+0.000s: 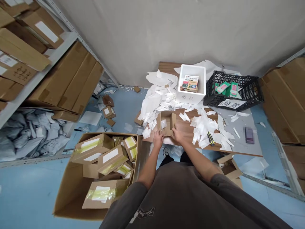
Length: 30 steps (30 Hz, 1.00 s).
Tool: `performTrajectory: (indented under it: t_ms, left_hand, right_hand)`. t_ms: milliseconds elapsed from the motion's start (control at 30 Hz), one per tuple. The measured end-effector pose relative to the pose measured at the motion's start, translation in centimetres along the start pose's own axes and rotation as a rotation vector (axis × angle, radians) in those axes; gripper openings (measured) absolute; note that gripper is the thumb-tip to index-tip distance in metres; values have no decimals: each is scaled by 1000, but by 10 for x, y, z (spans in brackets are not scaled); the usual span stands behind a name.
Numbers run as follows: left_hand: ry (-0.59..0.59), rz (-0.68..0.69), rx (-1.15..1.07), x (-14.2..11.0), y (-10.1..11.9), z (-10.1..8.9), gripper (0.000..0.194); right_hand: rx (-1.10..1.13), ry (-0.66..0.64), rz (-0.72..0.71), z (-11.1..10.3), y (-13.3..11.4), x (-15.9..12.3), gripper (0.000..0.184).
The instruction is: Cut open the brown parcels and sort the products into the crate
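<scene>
A small open cardboard box stands on the wooden table at its near edge, with something white inside. My left hand grips the box's near left corner with its fingers curled on the flap. At the near right side, my right hand holds the box's wall in the same way. Torn white paper scraps lie scattered around the box.
A white foam bin with small packs and a black crate stand at the table's back. A yellow-black utility knife lies right of the box. A big carton of taped boxes sits on the floor left. Shelves of cartons flank both sides.
</scene>
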<state>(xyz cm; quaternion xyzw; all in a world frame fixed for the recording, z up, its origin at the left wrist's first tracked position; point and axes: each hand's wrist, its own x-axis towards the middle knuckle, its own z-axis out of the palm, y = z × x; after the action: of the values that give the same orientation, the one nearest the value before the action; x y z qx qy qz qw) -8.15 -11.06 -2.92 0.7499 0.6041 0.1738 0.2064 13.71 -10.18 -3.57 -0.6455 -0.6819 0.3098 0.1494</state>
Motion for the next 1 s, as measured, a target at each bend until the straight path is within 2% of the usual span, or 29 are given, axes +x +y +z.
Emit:
performTrajectory:
  t_ms: [100,167,300,367,433,567,667,767,900,1000]
  left_hand:
    - [78,82,-11,-7,22,-5,11]
    - [117,139,-28,-6,45,-7,10]
    - [172,282,-83,7,113,5,8]
    - [165,383,-121,16,159,21,9]
    - [131,496,-159,23,215,45,12]
    - [2,712,-228,13,341,111,15]
    - [-116,866,-270,-19,432,168,13]
    - [-234,1020,-320,-67,513,224,12]
    - [-457,1207,-357,-144,606,285,11]
    - [-640,1315,-326,-201,658,314,11]
  right_hand:
    - [26,65,0,-31,4,-23,42]
    - [47,147,-32,-57,9,-40,36]
    - [66,351,-44,-118,37,-86,19]
    - [55,461,-6,-150,62,-118,16]
    - [29,569,69,-181,95,-158,15]
    - [-28,738,299,-230,176,-261,15]
    - [-41,841,461,-251,235,-355,14]
    - [-46,933,617,-258,281,-454,13]
    - [-37,1074,890,-248,313,-577,14]
    - [7,1166,1093,-232,321,-646,17]
